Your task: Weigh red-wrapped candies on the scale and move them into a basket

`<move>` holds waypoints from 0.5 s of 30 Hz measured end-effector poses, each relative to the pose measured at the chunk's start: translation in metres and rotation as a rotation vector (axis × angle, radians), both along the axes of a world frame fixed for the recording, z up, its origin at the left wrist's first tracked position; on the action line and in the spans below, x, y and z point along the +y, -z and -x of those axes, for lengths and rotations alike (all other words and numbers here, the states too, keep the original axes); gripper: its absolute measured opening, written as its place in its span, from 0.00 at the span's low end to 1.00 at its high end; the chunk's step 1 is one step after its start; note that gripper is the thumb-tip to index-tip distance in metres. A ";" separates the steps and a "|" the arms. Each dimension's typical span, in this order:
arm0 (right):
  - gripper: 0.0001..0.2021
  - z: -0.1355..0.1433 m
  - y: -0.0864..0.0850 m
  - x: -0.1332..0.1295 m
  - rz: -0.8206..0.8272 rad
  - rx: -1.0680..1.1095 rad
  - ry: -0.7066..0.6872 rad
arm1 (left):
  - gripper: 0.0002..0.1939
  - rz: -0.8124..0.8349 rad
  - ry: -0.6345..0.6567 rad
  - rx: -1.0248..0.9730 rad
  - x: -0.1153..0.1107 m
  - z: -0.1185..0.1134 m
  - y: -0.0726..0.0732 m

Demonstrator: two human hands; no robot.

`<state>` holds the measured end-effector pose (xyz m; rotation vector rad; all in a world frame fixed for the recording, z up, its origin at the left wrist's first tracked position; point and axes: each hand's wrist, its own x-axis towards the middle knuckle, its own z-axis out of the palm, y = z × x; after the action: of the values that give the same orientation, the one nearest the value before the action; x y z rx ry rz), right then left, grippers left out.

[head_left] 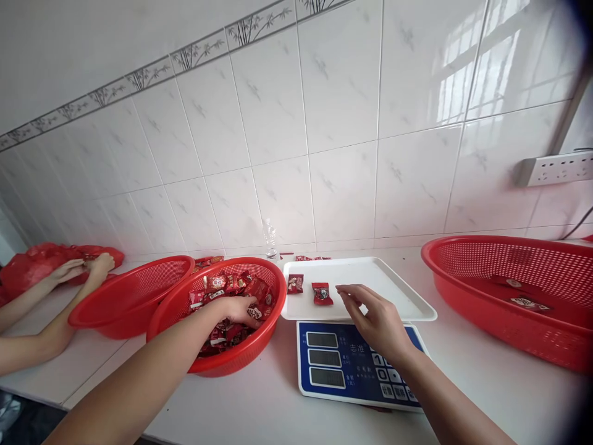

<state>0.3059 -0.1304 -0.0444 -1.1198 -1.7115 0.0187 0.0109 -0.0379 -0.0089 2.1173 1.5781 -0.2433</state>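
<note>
My left hand (238, 311) reaches into a red perforated basket (217, 369) full of small red wrapped sweets (215, 283). Its fingers are curled round a sweet (254, 313) near the basket's right side; the fingertips are partly hidden. Over the front of a white tray (356, 272), my right hand (373, 315) is held with its fingers a little apart and nothing visible in them. Just left of its fingertips lies one red wrapped sweet (322, 294), apart from the hand. A second red sweet (295, 284) rests at the tray's left edge. Beneath my right hand is a blue-faced weighing scale (343, 386).
Another red basket (120, 312) stands at left, and a wide one (500, 327) with a few packets at right. A clear plastic bottle (270, 238) stands by the tiled wall. At far left, another person's hands (99, 264) work near red bags (39, 262).
</note>
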 end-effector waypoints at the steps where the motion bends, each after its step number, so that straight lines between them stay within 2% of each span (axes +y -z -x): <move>1: 0.10 0.000 0.000 0.000 0.003 -0.001 0.003 | 0.30 -0.017 0.002 -0.053 0.001 0.001 0.001; 3: 0.10 0.000 0.000 0.000 0.010 -0.008 0.010 | 0.21 -0.062 -0.012 -0.152 0.004 0.005 0.001; 5: 0.10 0.000 -0.001 0.001 0.014 -0.011 0.014 | 0.16 -0.129 -0.052 -0.223 0.008 0.010 -0.004; 9: 0.10 -0.001 -0.002 -0.001 0.011 -0.002 0.008 | 0.20 -0.233 -0.176 -0.431 0.012 0.011 -0.026; 12: 0.10 -0.001 -0.003 -0.002 0.010 0.002 0.003 | 0.24 -0.249 -0.235 -0.671 0.005 -0.007 -0.044; 15: 0.11 -0.001 -0.002 -0.002 0.012 0.009 0.006 | 0.26 -0.170 -0.178 -0.827 -0.004 -0.039 -0.052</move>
<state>0.3067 -0.1326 -0.0423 -1.1320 -1.7020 0.0309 0.0503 -0.0420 0.0435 1.7985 1.2717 0.7552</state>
